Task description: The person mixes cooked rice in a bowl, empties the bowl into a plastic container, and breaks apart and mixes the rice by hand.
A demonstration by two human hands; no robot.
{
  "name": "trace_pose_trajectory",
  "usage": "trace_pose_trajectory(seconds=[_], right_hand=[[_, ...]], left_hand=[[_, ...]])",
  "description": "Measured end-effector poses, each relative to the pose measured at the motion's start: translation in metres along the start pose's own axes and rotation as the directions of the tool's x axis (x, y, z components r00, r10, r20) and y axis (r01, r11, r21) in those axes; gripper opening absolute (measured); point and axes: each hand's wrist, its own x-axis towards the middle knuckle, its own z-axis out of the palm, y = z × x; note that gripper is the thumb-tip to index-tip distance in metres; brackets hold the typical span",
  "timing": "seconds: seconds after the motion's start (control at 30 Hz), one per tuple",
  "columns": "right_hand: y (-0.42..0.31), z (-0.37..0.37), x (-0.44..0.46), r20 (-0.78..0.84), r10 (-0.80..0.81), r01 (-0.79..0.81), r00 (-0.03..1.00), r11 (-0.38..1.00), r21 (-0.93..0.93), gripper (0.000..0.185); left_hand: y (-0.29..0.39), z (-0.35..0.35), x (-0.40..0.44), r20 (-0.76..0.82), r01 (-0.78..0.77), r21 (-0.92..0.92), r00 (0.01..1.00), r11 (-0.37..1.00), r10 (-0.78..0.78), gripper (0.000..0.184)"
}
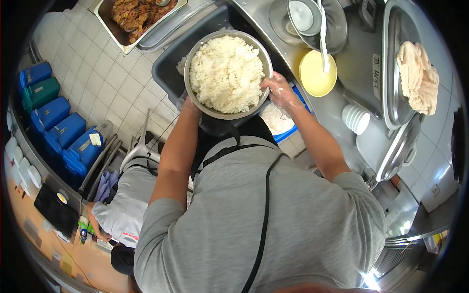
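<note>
A round metal bowl [269, 73] heaped with cooked white rice [225, 73] is held up in front of me, over a dark grey tub [163, 73]. My right hand [282, 92], in a clear plastic glove, grips the bowl's right rim with the thumb on top. At the bowl's lower left, my left hand [189, 105] holds the side, also in clear plastic; most of its fingers are hidden under the bowl. Some rice clings to the tub's inner wall. Below my right hand, a blue-rimmed container [288, 136] holds something white.
A metal pan [128, 48] of brown stewed food stands at the upper left. On the steel counter to the right are a yellow bowl [317, 83], metal bowls [337, 29], stacked white cups [356, 119] and a cloth [417, 75]. Another person [122, 205] works behind at the left, near blue bins [63, 129].
</note>
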Motion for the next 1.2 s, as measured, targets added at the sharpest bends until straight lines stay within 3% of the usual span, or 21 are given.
trace_pose_trajectory(seconds=[0.33,0.7,0.8,0.97,1.1,1.2], right_hand=[[0.012,-0.002,0.003,0.048,0.011,-0.012,0.999,1.000,0.010,0.036],[-0.004,0.012,-0.013,0.013,-0.004,0.005,1.000,1.000,-0.004,0.031],[0.012,0.003,-0.003,-0.015,0.005,-0.006,1.000,1.000,-0.021,0.024],[0.023,0.009,-0.002,-0.093,0.020,-0.021,0.995,1.000,-0.020,0.016],[0.029,0.009,-0.003,-0.096,0.001,-0.001,0.995,1.000,-0.009,0.013],[0.026,0.013,-0.006,-0.110,0.009,-0.010,0.994,1.000,-0.004,0.014]], left_hand=[[0.006,0.012,-0.006,0.059,0.073,-0.153,0.996,0.986,-0.065,0.059],[0.014,0.015,-0.005,0.097,0.135,-0.187,0.988,0.973,-0.118,0.057],[0.014,0.027,-0.013,0.104,0.084,-0.214,0.993,0.973,-0.063,0.056],[0.005,-0.018,-0.003,0.074,0.126,-0.165,0.991,0.978,-0.115,0.056],[0.014,0.035,-0.025,0.096,0.095,-0.203,0.992,0.975,-0.076,0.053],[0.014,0.026,-0.022,0.092,0.079,-0.166,0.994,0.983,-0.065,0.051]])
